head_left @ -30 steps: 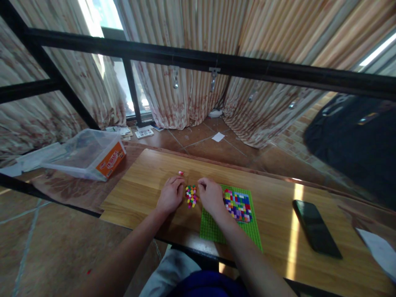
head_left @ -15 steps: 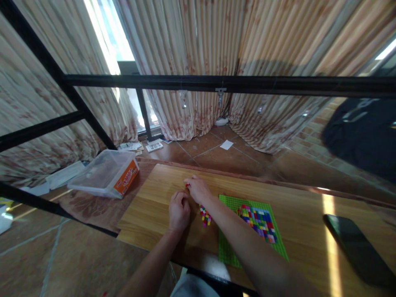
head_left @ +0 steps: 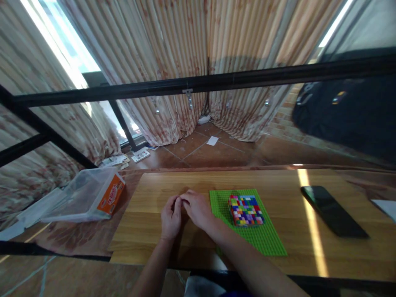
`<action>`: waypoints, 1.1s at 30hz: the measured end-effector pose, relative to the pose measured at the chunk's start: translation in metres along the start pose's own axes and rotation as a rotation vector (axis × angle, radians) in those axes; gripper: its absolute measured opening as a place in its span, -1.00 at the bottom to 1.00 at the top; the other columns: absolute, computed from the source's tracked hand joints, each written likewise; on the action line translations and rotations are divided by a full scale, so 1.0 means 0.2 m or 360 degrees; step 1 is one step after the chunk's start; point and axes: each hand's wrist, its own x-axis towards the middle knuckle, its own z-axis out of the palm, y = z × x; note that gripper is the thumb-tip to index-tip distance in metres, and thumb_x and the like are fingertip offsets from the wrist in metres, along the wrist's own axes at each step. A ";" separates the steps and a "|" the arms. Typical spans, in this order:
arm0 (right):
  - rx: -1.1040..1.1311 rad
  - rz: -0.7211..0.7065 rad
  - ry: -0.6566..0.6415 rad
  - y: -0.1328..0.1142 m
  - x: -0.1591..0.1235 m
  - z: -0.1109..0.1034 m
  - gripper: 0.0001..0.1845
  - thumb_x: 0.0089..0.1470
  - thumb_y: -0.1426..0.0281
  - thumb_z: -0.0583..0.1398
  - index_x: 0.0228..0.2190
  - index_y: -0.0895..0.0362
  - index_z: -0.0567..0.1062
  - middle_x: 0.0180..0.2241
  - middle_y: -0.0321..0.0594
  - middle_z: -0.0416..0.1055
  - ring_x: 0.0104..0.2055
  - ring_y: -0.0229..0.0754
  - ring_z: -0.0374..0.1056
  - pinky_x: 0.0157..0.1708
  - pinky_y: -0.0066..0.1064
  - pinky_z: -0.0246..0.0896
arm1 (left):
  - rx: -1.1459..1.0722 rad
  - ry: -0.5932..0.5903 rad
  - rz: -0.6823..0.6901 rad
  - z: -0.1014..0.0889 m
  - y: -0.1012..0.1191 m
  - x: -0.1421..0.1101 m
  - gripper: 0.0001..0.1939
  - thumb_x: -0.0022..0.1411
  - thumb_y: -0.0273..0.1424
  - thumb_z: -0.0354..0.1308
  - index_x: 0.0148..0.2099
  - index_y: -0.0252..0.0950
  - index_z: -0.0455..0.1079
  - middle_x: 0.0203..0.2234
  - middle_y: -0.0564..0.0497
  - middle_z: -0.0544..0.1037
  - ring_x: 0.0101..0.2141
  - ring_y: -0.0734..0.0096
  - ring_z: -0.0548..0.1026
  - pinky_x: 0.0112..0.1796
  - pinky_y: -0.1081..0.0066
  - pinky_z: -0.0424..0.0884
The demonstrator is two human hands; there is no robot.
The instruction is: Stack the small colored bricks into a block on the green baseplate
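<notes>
My left hand and my right hand meet at the fingertips above the wooden table, left of the green baseplate. Both have their fingers closed in a pinch. A small red toy brick was at my right fingertips just before and no longer shows on the table; the fingers hide it now. What my left fingers pinch is hidden too. On the baseplate stands a block of many-coloured toy bricks. The loose pile of bricks is out of sight, covered by my right hand and forearm.
A black phone lies on the right of the wooden table. At the left, beyond the table's end, sits a clear plastic bin with an orange label. A black metal rail crosses in front of the curtains.
My right hand first reached from beside the loose pile to the red brick farther back, then drew back to my left fingertips. The red brick is gone from its spot. The camera view has shifted.
</notes>
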 end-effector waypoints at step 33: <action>0.0882 0.0607 0.0919 0.11 -0.51 -0.44 -0.82 0.00 0.25 0.26 -0.42 0.10 0.61 -0.40 -0.23 0.52 -0.32 -0.20 0.39 -0.25 -0.36 0.24 | -0.0402 -0.0346 -0.0128 0.05 0.28 -0.23 -0.76 0.14 -0.23 0.23 -0.28 -0.31 0.53 -0.48 -0.01 0.60 -0.45 0.41 0.52 -0.34 0.45 0.48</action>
